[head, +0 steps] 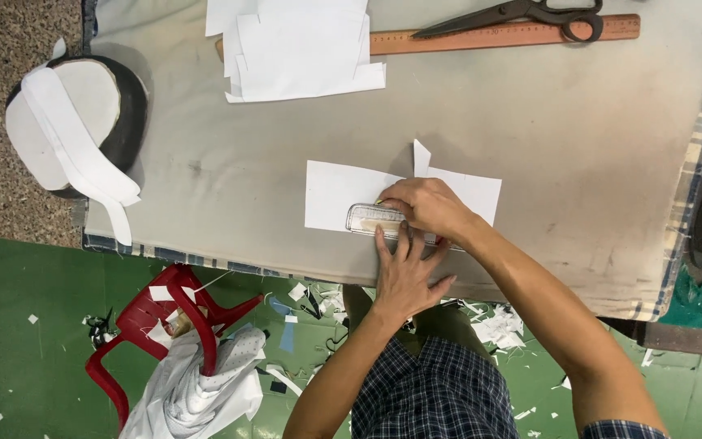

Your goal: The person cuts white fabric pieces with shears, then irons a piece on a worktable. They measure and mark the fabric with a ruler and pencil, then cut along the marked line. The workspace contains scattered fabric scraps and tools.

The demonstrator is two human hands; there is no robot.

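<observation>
Two hands | left hand (404, 272) flat, pinning small ruler (370, 219) | right hand (424, 207) curled above ruler, grip unclear

We had one view only, from a camera worn on the head, and it looked almost straight down. It faced the near edge of the cloth-covered surface (530, 146), close enough that both forearms filled the lower frame. The far side of the surface lay at the top, and the green floor (34, 366) ran along the bottom.
</observation>
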